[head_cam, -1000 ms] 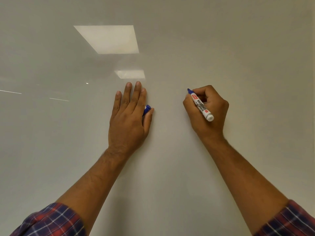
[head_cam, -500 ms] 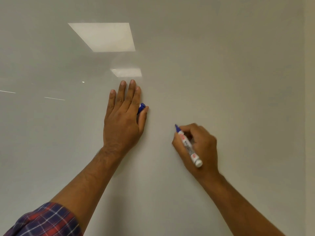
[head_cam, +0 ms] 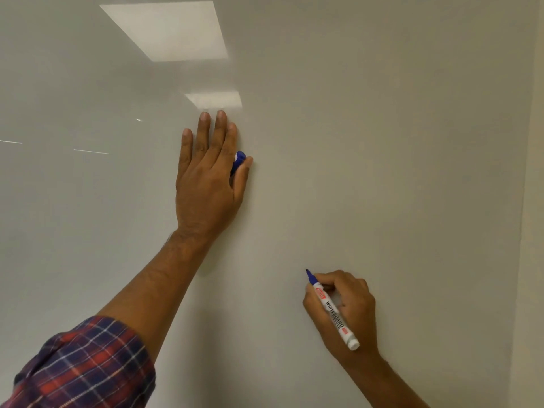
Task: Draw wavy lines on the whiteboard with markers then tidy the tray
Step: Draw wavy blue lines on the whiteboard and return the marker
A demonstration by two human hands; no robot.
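Observation:
A glossy whiteboard (head_cam: 382, 142) fills the view, and I see no ink line on it. My right hand (head_cam: 348, 313) grips a white-barrelled blue whiteboard marker (head_cam: 334, 313) low on the right, its blue tip pointing up-left at the board surface. My left hand (head_cam: 209, 178) lies flat against the board near the middle, fingers straight and pointing up. A blue marker cap (head_cam: 239, 161) is pinched between its thumb and forefinger, mostly hidden by the hand.
Ceiling lights reflect in the board as two bright rectangles (head_cam: 167, 29) above my left hand. The board's right edge (head_cam: 527, 201) meets a beige wall at the far right. No tray is in view.
My right hand has carried the marker down the board from level with my left hand to well below it. My left hand has stayed pressed on the board.

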